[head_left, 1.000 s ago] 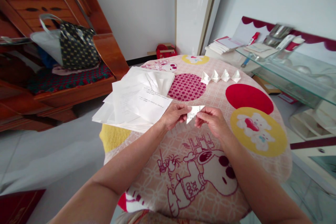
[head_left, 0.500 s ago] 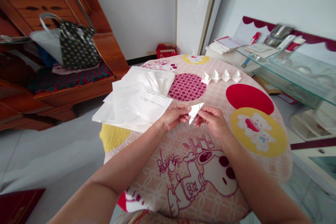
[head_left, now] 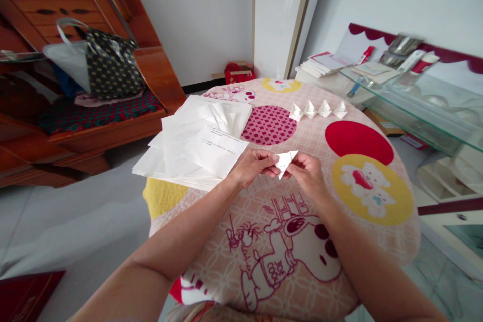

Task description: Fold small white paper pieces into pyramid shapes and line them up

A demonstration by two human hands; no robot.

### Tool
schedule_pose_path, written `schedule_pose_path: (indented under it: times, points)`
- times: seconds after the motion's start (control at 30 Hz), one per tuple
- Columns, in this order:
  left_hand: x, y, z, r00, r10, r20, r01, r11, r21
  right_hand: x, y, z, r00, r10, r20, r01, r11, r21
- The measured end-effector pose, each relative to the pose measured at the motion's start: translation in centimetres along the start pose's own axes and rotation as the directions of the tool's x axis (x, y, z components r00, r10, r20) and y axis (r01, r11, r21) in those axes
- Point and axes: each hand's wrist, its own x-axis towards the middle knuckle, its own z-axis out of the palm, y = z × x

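A small folded paper triangle (head_left: 286,161), white with printed marks, is held above the table between both hands. My left hand (head_left: 256,167) pinches its left side between thumb and fingers. On its right side, my right hand (head_left: 307,171) grips the paper with closed fingers; the fingertips are partly hidden behind it. Beyond the hands, several folded white paper pieces with pointed tops (head_left: 317,109) stand in a row. Left of my left hand lies a loose pile of white paper sheets (head_left: 181,148), some bearing print.
A patterned cloth (head_left: 287,271) covers the round table. On the right stands a glass shelf (head_left: 418,105) holding papers, a metal pot (head_left: 405,44) and cups. At the left, a wooden bench (head_left: 147,80) carries a dark patterned bag (head_left: 111,63).
The folded paper has turned slightly and shifted a little to the right, its top edge now more level. My left hand has moved right with it; both hands still hold it.
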Motion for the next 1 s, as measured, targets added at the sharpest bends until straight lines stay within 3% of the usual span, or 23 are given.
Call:
schedule_pose_path:
  times: [0.13, 0.27, 0.53, 0.67, 0.87, 1.0]
  points:
    - [0.2, -0.1, 0.1, 0.999, -0.044, -0.021, 0.043, 0.998, -0.051, -0.3, 0.0, 0.3, 0.989, -0.130, -0.076, 0.123, 0.988, -0.090]
    - [0.1, -0.1, 0.3, 0.997, -0.075, -0.007, 0.074, 0.991, -0.109, -0.5, 0.2, 0.5, 0.938, -0.332, -0.103, 0.300, 0.922, -0.245]
    - [0.1, -0.3, 0.3, 0.994, -0.102, 0.041, 0.107, 0.987, -0.119, -0.5, 0.8, 0.3, 0.824, -0.566, -0.034, 0.511, 0.768, -0.387]
    - [0.2, -0.5, 0.1, 0.993, -0.104, 0.046, 0.110, 0.986, -0.126, -0.5, 1.1, 0.3, 0.778, -0.628, -0.021, 0.548, 0.694, -0.467]
    - [0.1, -0.3, 0.1, 0.992, -0.123, 0.009, 0.123, 0.982, -0.146, -0.6, 1.1, 0.5, 0.815, -0.577, -0.058, 0.466, 0.710, -0.528]
    - [0.2, -0.2, 0.2, 0.991, -0.129, -0.023, 0.125, 0.981, -0.146, -0.5, 1.1, 0.6, 0.886, -0.444, -0.131, 0.350, 0.827, -0.440]
